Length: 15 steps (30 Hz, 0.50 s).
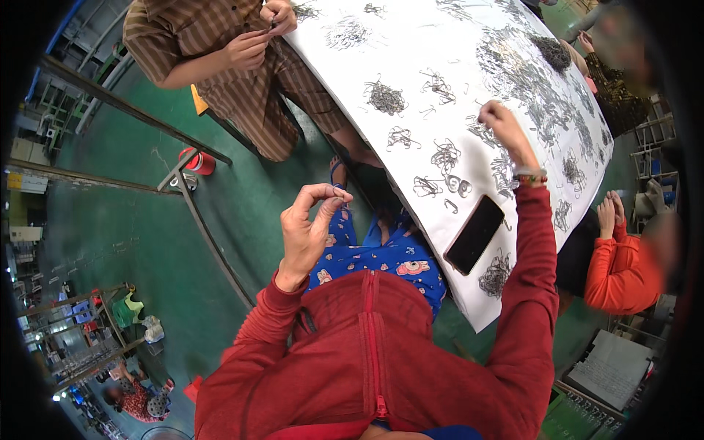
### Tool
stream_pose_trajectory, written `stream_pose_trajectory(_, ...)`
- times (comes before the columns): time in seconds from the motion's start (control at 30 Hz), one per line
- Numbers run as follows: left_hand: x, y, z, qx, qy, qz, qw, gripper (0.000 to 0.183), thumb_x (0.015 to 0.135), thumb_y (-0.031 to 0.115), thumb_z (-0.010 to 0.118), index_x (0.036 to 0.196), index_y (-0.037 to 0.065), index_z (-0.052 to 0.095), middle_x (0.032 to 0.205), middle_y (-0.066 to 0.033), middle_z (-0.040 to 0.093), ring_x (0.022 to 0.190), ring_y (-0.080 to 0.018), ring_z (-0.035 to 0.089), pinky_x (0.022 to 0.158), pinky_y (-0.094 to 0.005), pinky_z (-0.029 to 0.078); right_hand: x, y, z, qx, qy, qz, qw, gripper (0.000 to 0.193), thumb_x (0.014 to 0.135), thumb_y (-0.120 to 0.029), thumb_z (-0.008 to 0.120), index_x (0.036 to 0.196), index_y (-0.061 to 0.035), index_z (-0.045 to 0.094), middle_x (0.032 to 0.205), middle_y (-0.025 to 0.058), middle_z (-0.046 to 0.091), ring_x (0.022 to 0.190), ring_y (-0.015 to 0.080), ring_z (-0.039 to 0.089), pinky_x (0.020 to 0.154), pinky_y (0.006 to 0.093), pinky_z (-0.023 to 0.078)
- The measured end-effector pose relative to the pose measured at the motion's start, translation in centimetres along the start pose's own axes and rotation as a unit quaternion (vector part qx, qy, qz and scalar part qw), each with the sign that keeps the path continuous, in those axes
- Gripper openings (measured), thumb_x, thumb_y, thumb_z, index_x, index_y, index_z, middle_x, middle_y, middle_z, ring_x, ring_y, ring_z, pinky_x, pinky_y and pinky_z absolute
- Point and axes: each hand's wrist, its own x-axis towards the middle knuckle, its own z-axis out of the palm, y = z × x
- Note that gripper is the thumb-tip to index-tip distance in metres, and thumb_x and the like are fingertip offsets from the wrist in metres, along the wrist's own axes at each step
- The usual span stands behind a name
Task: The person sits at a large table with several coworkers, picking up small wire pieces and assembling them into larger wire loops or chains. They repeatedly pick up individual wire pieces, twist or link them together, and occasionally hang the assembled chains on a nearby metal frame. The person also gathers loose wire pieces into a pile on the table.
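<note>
My left hand [306,229] is raised over my lap, left of the table. Its thumb and forefinger are pinched together; whatever is between them is too small to name. My right hand [508,133] reaches out over the white tabletop [411,59], fingers curled down just above the bent metal hooks [501,172]. Its fingertips are closed, and I cannot make out what they hold. Small heaps of wire-like hooks [445,155] lie between my hands. A dark tangled heap [385,97] sits farther off. The black phone [475,235] lies close to my right forearm.
A person in brown stripes [242,95] works at the table's far left, hands together. An orange-sleeved person [623,271] is at the right; another person [620,95] sits at the far right. Metal frame bars [213,238] and a red bucket [198,162] stand left.
</note>
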Motion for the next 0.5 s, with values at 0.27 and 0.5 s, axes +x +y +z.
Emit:
stream_pose_trajectory(0.27, -1.2, 0.3, 0.8, 0.003, -0.009, -0.007, 1.000, 0.006, 0.092, -0.004, 0.058, 0.097, -0.003, 0.060, 0.090, -0.0097, 0.070, 0.087, -0.0154, 0.066, 0.082, -0.0281, 0.052, -11.9, -4.6, 10.7, -0.407, 0.025, -0.229, 0.884, 0.011, 0.078, -0.002, 0.055, 0.088, -0.0009, 0.054, 0.089, 0.0162, 0.055, 0.089, 0.0321, 0.054, 0.073, 0.0406, 0.045)
stream_pose_trajectory(0.5, -1.2, 0.0, 1.2, 0.000, -0.044, -0.003, 0.999, 0.007, 0.094, 0.002, 0.059, 0.100, -0.001, 0.057, 0.095, -0.0112, 0.066, 0.091, -0.0169, 0.063, 0.085, -0.0287, 0.050, -13.3, -1.0, 6.1, -0.082, 0.115, -0.107, 0.984, 0.022, 0.080, 0.001, 0.058, 0.103, 0.0013, 0.060, 0.095, 0.0196, 0.059, 0.092, 0.0368, 0.058, 0.082, 0.0420, 0.048)
